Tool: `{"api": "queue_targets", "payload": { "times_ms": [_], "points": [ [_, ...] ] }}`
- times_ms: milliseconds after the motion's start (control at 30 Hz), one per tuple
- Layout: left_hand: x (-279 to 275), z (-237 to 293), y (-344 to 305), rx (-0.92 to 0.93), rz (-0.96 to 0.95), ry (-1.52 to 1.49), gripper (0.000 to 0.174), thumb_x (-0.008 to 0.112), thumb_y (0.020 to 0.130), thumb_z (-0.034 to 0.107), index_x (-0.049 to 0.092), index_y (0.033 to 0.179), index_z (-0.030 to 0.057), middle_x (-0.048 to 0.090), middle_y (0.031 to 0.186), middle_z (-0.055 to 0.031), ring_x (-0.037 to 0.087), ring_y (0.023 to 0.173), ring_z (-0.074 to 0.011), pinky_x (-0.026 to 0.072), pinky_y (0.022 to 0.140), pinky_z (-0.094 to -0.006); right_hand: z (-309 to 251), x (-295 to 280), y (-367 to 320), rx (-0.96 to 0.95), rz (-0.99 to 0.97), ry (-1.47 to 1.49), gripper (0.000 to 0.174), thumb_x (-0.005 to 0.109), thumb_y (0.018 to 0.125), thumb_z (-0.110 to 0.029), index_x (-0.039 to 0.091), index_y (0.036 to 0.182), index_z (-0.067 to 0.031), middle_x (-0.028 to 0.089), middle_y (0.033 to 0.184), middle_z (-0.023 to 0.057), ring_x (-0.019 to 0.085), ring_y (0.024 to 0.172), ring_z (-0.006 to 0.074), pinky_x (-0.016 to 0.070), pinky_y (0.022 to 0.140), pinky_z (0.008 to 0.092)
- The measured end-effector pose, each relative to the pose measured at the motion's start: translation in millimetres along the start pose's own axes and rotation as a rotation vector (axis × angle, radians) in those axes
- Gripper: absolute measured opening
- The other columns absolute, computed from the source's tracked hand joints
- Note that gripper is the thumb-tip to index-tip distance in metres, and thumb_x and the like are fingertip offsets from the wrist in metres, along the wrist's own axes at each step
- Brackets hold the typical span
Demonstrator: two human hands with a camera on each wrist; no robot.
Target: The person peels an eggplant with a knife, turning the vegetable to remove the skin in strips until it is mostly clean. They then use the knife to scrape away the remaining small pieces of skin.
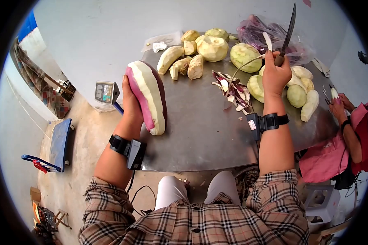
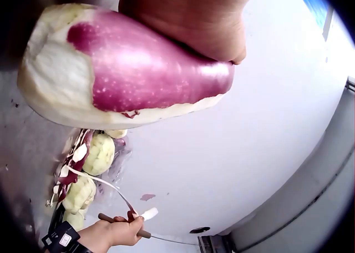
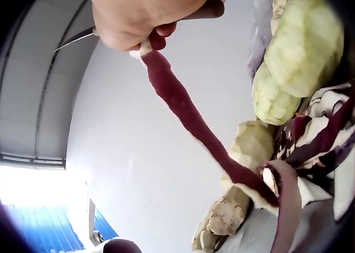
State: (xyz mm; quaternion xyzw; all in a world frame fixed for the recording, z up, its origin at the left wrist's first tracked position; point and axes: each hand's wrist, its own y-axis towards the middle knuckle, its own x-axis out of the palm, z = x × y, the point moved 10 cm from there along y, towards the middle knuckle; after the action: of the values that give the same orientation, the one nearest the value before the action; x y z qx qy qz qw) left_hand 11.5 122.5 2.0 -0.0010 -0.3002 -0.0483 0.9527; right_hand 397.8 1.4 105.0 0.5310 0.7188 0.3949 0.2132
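My left hand holds up a big, partly peeled eggplant above the table's left side. Purple skin alternates with pale bared flesh, and one pale end shows in the left wrist view. Most of the left fingers are hidden behind it. At the right, my right hand grips a knife by its brown handle, blade pointing up. The same hand pinches a long strip of peel, dark purple on one side and white along the edges. The strip hangs toward a heap of peelings on the table.
Several peeled pale-green vegetables lie along the back and right of the metal table. Behind them is a plastic bag with purple contents. A scale display and a blue trolley stand left; another person's hands work at right.
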Motion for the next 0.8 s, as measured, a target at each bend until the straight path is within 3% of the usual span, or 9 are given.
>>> {"api": "queue_targets", "payload": {
  "times_ms": [233,400,500,600,700,733,800],
  "points": [
    [0,-1,-1,-0.009,0.000,0.010,0.062,0.032,0.091,0.059,0.047,0.129,0.0117,0.057,0.120,-0.0081,0.055,0.107,-0.0229,0.0464,0.092,-0.0352,-15,-22,10,-0.066,0.103,0.012,0.017,0.071,0.077,-0.018,0.060,0.075,-0.0054,0.061,0.062,0.0044,0.057,0.055,0.0166,0.0458,0.057,0.0301],
    [-5,-5,6,0.003,-0.026,0.012,0.063,0.032,0.091,0.060,0.047,0.130,0.0120,0.057,0.121,-0.0083,0.055,0.107,-0.0233,0.0466,0.092,-0.0360,-7,-10,10,-0.110,0.017,-0.075,0.026,0.071,0.074,-0.026,0.058,0.075,-0.0034,0.059,0.063,0.0141,0.055,0.055,0.0312,0.0451,0.055,0.0343],
    [-4,-5,3,0.000,-0.026,0.016,0.062,0.032,0.091,0.059,0.047,0.130,0.0119,0.056,0.121,-0.0084,0.055,0.108,-0.0233,0.0465,0.092,-0.0363,-8,-10,11,-0.083,0.026,-0.061,0.024,0.070,0.075,-0.022,0.057,0.071,-0.0030,0.058,0.059,0.0090,0.055,0.051,0.0258,0.0442,0.053,0.0330],
    [-2,-3,1,0.007,-0.004,0.005,0.061,0.033,0.092,0.058,0.047,0.129,0.0115,0.056,0.121,-0.0084,0.055,0.108,-0.0234,0.0463,0.093,-0.0363,27,5,10,0.276,-0.118,0.264,0.019,0.067,0.077,-0.017,0.056,0.072,-0.0025,0.057,0.060,0.0048,0.055,0.049,0.0196,0.0431,0.050,0.0308],
    [1,-3,1,0.020,-0.016,-0.011,0.060,0.033,0.092,0.056,0.047,0.129,0.0111,0.056,0.121,-0.0086,0.055,0.109,-0.0235,0.0461,0.093,-0.0363,32,10,5,0.428,-0.114,0.537,0.013,0.065,0.078,-0.011,0.056,0.079,-0.0020,0.057,0.067,0.0042,0.053,0.047,0.0156,0.0424,0.050,0.0287],
    [1,-3,1,0.015,-0.023,-0.005,0.061,0.032,0.092,0.058,0.047,0.129,0.0116,0.056,0.120,-0.0088,0.055,0.108,-0.0239,0.0463,0.093,-0.0370,36,14,5,0.480,-0.155,0.600,0.012,0.062,0.080,-0.009,0.055,0.087,-0.0013,0.058,0.074,0.0087,0.055,0.052,0.0179,0.0437,0.052,0.0295],
    [2,-5,2,0.005,-0.035,0.009,0.064,0.029,0.091,0.061,0.046,0.129,0.0125,0.056,0.119,-0.0094,0.055,0.107,-0.0247,0.0467,0.092,-0.0383,31,24,3,0.557,-0.272,0.807,0.013,0.060,0.081,-0.008,0.054,0.091,-0.0024,0.060,0.075,0.0084,0.057,0.059,0.0176,0.0440,0.054,0.0294]
  ]
}}
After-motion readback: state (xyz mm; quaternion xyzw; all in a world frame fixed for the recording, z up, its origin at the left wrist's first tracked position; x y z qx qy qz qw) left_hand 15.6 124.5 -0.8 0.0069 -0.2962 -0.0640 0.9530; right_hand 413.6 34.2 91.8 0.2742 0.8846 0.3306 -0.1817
